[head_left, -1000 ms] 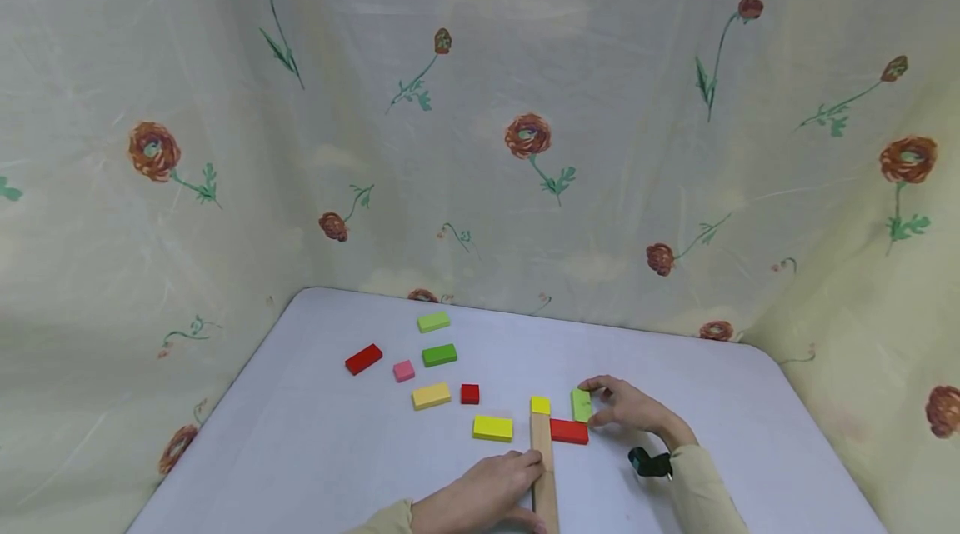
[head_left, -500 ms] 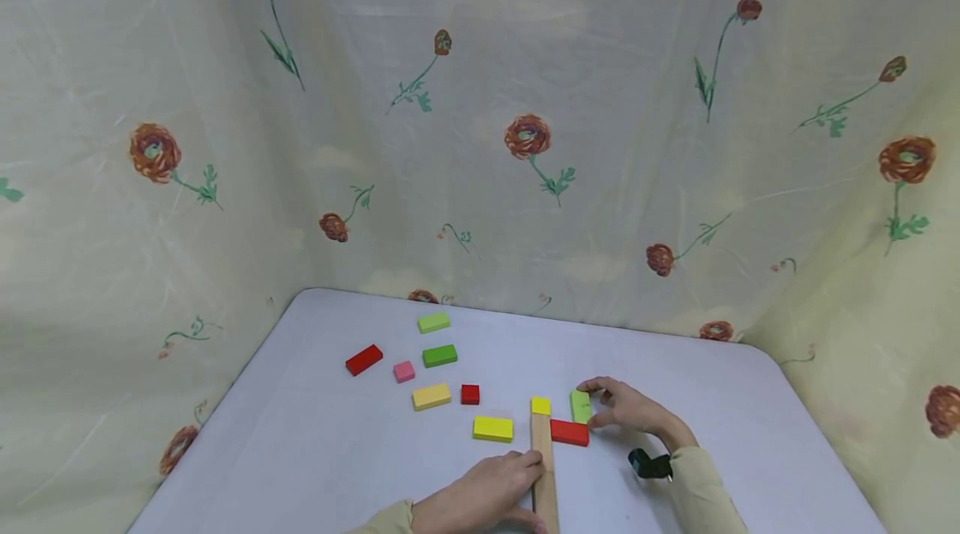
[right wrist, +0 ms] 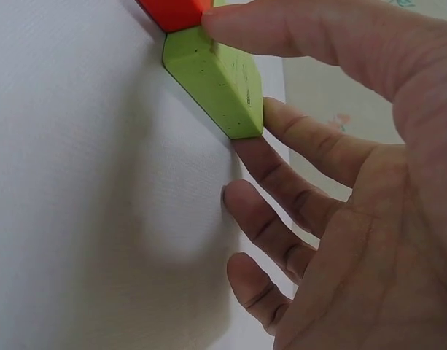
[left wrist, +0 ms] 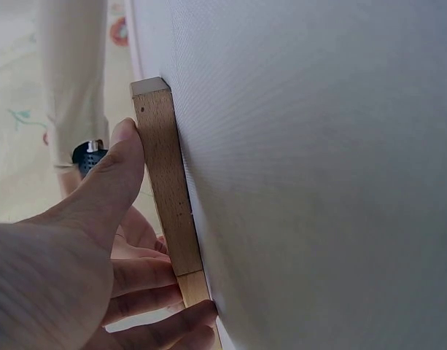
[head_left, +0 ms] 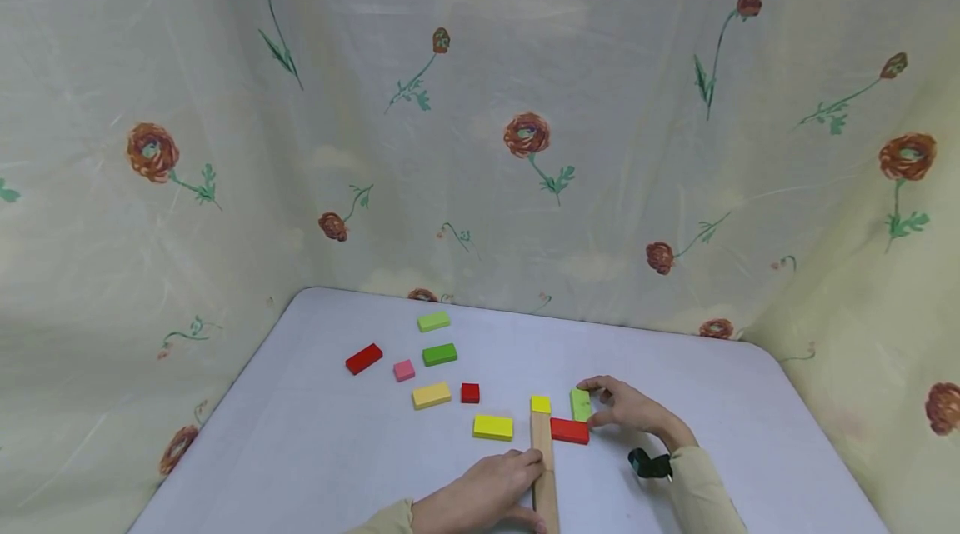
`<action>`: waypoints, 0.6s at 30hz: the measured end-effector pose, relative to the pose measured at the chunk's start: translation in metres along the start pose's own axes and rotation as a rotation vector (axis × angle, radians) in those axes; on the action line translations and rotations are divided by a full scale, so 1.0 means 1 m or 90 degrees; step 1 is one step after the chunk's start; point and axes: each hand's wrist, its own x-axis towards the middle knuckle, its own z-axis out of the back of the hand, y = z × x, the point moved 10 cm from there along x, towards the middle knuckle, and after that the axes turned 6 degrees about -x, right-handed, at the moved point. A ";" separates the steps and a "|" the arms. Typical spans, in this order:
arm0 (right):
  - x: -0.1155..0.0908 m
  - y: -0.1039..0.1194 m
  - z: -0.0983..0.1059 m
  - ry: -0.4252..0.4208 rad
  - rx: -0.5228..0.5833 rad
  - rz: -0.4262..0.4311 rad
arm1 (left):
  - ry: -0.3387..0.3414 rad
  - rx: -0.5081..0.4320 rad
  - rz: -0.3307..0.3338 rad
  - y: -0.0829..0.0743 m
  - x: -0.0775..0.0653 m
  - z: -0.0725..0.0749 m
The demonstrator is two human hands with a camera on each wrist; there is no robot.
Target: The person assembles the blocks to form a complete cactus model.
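A flower-patterned curtain hangs behind and beside the pale surface, where two hands are at work. The left hand rests along a wooden strip, its thumb and fingers extended against the wood, not wrapped round it. The right hand pinches the lime block by its two ends between thumb and index, the other fingers loose. The strip, bare pieces lying end to end, looks stiff and fairly light; steady pressure along its side should keep the seam together. The lime block lies on the surface, right of the strip, one end touching the red block. It seems light, hard, unlikely to break and perhaps slightly slippery, so its opposite ends or long sides make sound holds. Smallest, the yellow cube at the strip's far end would probably shift at a nudge.
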 end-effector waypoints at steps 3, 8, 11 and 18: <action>0.000 0.001 0.000 0.001 0.001 0.003 | 0.000 -0.002 0.004 0.001 0.000 0.000; 0.002 0.003 0.001 0.002 0.002 0.013 | 0.003 0.000 0.019 0.003 0.002 -0.001; 0.003 0.005 0.003 -0.003 0.002 0.020 | 0.010 -0.002 0.029 0.004 0.003 -0.002; 0.005 0.022 0.009 -0.036 -0.008 0.049 | 0.011 -0.003 0.020 0.003 0.004 -0.003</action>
